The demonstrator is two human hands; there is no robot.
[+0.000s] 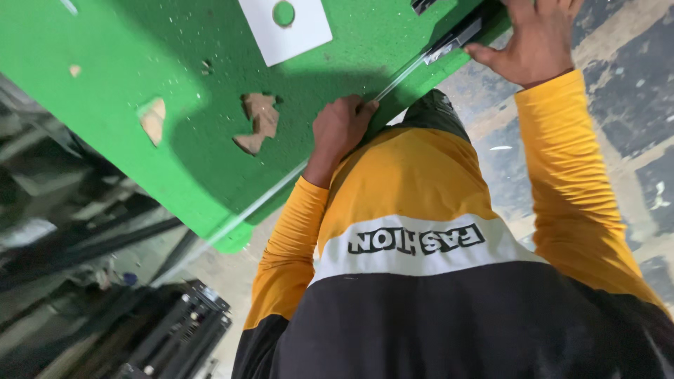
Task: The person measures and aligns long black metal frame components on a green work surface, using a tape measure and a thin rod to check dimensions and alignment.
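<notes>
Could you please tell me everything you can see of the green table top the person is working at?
The green table top is a flat slab with a speckled, felt-like covering, worn through in several patches that show tan material beneath. A white card with a round hole lies on it. A thin pale strip runs along its near edge. The left hand grips that edge; the right hand rests at the far corner.

We see a matt green felt tabletop [140,105], worn through to bare wood, edged by a glossy glass strip [281,184].
</notes>
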